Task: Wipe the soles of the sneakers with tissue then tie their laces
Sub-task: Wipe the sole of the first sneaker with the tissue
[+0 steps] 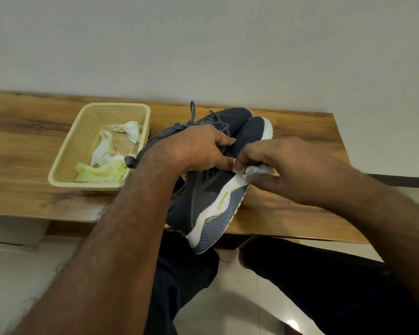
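Observation:
A dark grey sneaker [203,204] with a white midsole and grey sole lies tilted on its side at the front edge of the wooden bench, sole facing right. My left hand [198,151] grips its upper near the laces. My right hand [283,165] pinches a crumpled white tissue [259,169] against the white midsole edge. A second dark sneaker [249,126] stands behind, toe toward the wall, with loose grey laces [194,117].
A beige plastic basket [82,131] at the left of the bench holds several used tissues [107,153], white and yellowish. The wooden bench [300,131] runs along a white wall. My legs in dark trousers [324,274] are below, over a tiled floor.

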